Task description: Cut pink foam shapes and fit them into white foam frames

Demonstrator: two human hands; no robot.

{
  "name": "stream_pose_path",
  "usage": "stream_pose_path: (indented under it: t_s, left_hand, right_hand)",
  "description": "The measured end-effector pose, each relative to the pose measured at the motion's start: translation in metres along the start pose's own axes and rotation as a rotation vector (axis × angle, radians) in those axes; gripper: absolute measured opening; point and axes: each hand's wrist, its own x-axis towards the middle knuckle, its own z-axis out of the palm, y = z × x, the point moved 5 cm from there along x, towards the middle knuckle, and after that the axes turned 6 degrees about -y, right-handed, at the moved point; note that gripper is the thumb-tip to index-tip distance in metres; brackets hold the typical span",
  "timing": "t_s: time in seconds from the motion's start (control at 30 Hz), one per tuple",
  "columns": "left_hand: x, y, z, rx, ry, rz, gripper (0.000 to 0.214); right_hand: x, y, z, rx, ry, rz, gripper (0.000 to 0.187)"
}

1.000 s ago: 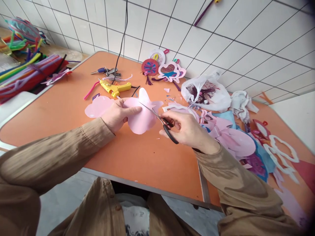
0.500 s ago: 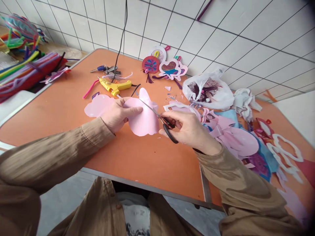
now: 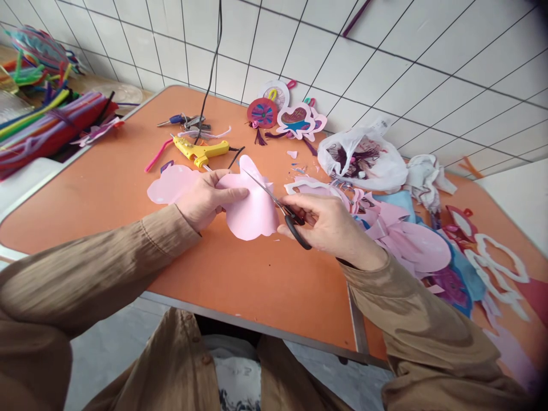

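Observation:
My left hand pinches a pink paper cut-out with rounded lobes, held just above the orange table. My right hand grips black-handled scissors, whose blades reach up and left across the paper's right edge. A second pink rounded shape lies flat behind my left hand. Small paper snippets dot the table around the cut-out.
A yellow glue gun with a black cord lies behind the paper. Finished heart and round decorations sit by the tiled wall. A white plastic bag and a heap of pink and blue offcuts fill the right. Pipe cleaners are stacked at the left.
The pink cut-out has turned a little in my left hand, and its right lobe has been trimmed away along the scissor blades. Both hands stay in nearly the same place.

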Motion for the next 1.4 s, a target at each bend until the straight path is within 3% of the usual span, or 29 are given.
stream_pose_path:
  t_s: [1.4]
  left_hand:
    - [-0.0015,0.0034,-0.0007,0.013,0.035,0.001,0.039]
  right_hand:
    - [0.0015,-0.0054,-0.0012,0.01,-0.067,0.038,0.028]
